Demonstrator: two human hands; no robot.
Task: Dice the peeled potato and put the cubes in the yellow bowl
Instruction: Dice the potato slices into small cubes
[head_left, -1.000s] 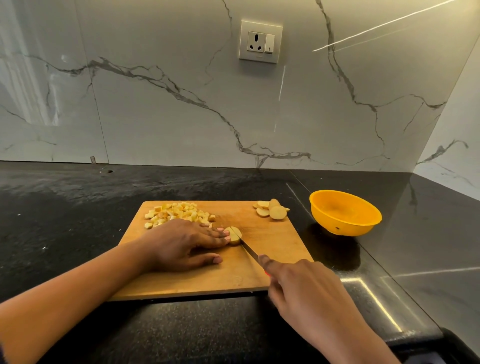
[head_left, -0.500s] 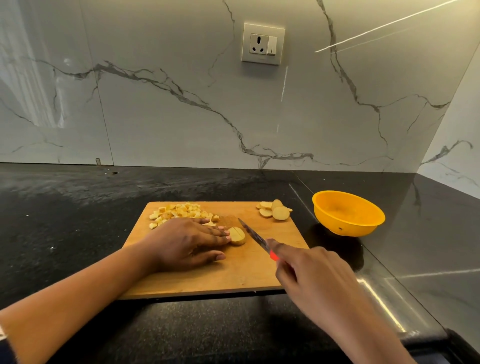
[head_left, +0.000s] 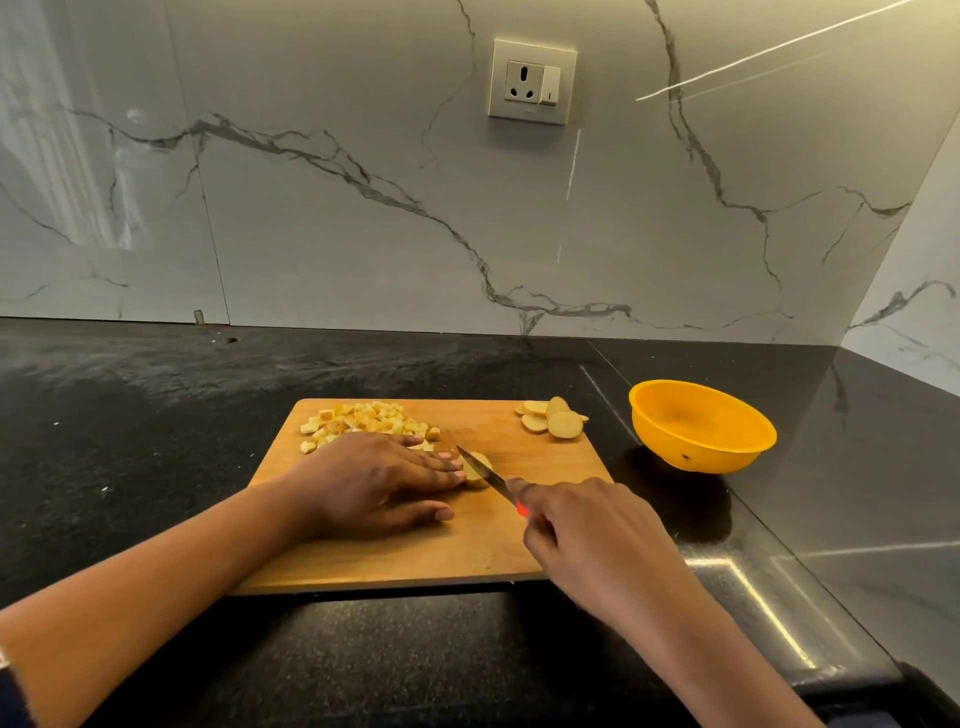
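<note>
A wooden cutting board (head_left: 415, 561) lies on a black stone worktop (head_left: 130, 441), seen from above by the person working at it. Near the middle of the board sits a small piece of peeled potato (head_left: 478, 464), pale yellow, just at the fingertips of the left hand (head_left: 374, 480). That hand lies almost flat on the board, palm down, fingers stretched out to the right. Its grip is open, with the fingertips pressing on the left side of the potato piece and the thumb resting apart on the wood nearer the viewer.

The right hand (head_left: 587, 535) comes in from the near right. Its grip is closed around a knife (head_left: 491, 480) by the handle (only a sliver of red handle shows past the fingers), with the forefinger laid along the top. The blade points far and left, slanting across the potato piece, with its tip close to the left fingertips.

At the far left of the board is a heap of potato cubes (head_left: 363, 421), partly hidden behind the left hand. At the far right corner lie a few round potato slices (head_left: 553, 421). Right of the board, well apart from both hands, a yellow bowl (head_left: 696, 457) stands on the worktop. Behind it all rises a grey-veined marble wall (head_left: 311, 234) with a socket (head_left: 532, 83).
</note>
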